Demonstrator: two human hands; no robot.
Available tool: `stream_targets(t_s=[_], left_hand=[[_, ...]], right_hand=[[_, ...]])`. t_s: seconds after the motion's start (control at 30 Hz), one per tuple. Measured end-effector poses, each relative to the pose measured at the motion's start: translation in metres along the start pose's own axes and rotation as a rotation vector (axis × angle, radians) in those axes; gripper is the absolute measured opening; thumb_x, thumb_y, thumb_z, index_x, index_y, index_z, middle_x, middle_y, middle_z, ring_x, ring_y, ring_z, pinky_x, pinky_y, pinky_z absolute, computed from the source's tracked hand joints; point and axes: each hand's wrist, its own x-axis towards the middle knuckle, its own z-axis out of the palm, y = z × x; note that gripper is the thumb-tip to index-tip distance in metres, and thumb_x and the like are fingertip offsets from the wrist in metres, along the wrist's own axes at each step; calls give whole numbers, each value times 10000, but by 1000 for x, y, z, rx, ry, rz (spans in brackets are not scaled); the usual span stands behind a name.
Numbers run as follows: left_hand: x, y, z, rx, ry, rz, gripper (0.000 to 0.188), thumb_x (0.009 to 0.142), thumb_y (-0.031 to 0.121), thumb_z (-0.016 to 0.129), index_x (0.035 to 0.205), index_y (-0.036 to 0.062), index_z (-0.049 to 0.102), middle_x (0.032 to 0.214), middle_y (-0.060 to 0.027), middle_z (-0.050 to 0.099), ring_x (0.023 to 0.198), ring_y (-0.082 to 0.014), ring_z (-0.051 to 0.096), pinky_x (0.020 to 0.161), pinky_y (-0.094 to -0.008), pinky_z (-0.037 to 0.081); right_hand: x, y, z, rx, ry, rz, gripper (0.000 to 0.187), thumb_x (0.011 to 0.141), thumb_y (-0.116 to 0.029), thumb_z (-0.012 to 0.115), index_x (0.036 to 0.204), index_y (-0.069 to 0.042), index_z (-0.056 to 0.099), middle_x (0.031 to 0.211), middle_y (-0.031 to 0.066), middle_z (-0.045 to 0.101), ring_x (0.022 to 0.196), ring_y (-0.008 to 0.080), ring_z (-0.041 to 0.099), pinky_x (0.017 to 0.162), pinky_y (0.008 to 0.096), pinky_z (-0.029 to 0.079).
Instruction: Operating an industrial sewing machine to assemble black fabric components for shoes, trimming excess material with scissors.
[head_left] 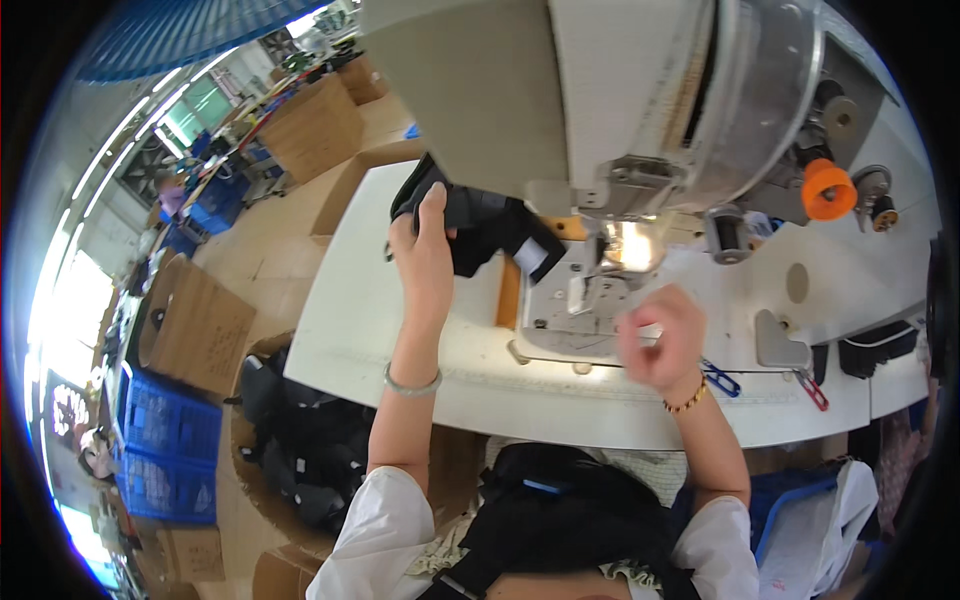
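My left hand (425, 245) grips a black fabric piece (478, 222) on the left of the sewing machine (470, 90), thumb on top. A pale patch (530, 256) shows near the piece's right end, which reaches the edge of the needle plate (560, 325). Just in front of the lit needle area (628, 245), my right hand (665, 335) is raised and somewhat blurred. Its fingers are curled toward the thumb; whatever they may pinch cannot be made out. Blue thread snips (720, 378) lie close to the right wrist.
Red-handled snips (812, 390) lie farther right on the white table (370, 330). An orange knob (828, 190) and thread bobbins (883, 214) sit on the machine's right. Below left stands a carton of black pieces (310, 450). Blue crates (168, 450) and cardboard boxes (195, 320) are beyond.
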Motion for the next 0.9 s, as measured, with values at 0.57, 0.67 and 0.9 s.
stream_targets(t_s=[0.57,0.67,0.9], left_hand=[[-28,83,-104,444,-978,147,487,734,325,656,1074,-1,532,952,-146,586,904,-271,560,801,-301,432],[-17,55,-72,355,-1337,-123,393,777,306,590,1028,5,560,643,-74,524,588,-133,469,558,-276,389],[-28,39,-25,285,-1332,-271,288,754,221,553,793,-62,524,548,-62,438,526,-106,379,496,-274,331]], right_hand=[[-2,-84,19,646,-324,817,232,841,-205,565,873,21,606,616,89,590,562,133,547,531,250,419],[-25,-73,6,829,-363,1096,266,853,-211,555,982,19,591,725,5,613,674,32,491,587,226,422],[-78,-22,-62,-380,-286,423,263,810,-120,551,1044,1,531,926,142,549,813,287,526,724,342,440]])
